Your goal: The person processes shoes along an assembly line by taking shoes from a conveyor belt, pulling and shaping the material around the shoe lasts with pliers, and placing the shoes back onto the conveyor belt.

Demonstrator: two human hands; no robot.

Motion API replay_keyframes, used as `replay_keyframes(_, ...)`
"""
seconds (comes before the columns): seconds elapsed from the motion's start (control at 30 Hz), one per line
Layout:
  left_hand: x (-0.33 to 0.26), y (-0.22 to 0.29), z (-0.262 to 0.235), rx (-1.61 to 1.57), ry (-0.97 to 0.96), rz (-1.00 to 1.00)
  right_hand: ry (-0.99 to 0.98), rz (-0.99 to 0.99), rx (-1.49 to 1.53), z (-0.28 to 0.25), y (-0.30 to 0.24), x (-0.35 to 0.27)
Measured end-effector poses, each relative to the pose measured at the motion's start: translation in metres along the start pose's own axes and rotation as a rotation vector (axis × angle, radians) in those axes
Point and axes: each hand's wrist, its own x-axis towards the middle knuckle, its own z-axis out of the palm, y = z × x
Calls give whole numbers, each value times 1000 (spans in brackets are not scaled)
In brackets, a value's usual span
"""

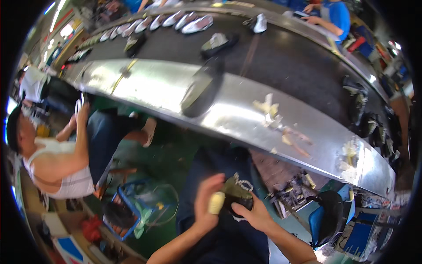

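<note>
Over my dark-trousered lap, an olive and black shoe (237, 192) is gripped in my right hand (257, 214), with the thumb pressed on its black part. A pale beaded-looking cord or lace (244, 182) stands up from the shoe's upper edge. At the shoe's left side is my left hand (207, 203), its fingers stretched upward and blurred. A yellowish wrap (216, 203) covers its thumb. That hand seems apart from the shoe, though its contact is partly hidden.
Ahead, another olive and black shoe (200, 94) lies on the metal ledge (154, 83). Beyond it runs a dark conveyor belt (285, 57) with several shoes. Peeled scraps (270, 110) stick to the ledge. A seated person (61, 163) is at left; a blue-framed stool (127, 207) stands nearby.
</note>
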Motion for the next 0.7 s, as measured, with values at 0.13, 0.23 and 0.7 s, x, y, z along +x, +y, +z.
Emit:
replay_keyframes(0.13,90,11,-64,147,271,156,-107,-12,284,-65,-34,-20)
replay_keyframes(0.23,169,18,-83,553,229,195,-112,-305,625,-103,-96,-25)
replay_keyframes(0.7,54,-16,-63,369,250,185,1084,-993,-1071,-253,-197,171)
